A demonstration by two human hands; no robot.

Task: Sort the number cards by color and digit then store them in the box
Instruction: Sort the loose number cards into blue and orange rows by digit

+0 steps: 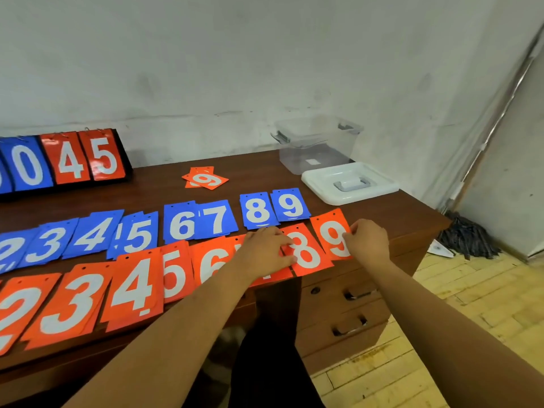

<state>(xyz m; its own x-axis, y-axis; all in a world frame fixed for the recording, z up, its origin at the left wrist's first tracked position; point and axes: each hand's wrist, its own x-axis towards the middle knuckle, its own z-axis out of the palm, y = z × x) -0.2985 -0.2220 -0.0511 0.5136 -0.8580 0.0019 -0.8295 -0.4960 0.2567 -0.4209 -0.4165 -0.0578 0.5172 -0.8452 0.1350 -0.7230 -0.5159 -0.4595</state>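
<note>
Sorted blue (216,219), orange cards (135,287) in rows

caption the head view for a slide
Left hand touches the orange 8 card, right hand pinches the orange 9 card

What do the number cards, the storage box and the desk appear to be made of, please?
The number cards look like thin glossy plastic or laminated card: they glint and have punched holes. The storage box seems clear rigid plastic; the wall shows through it. The desk looks like dark varnished wood or veneer, going by its brown sheen.
</note>
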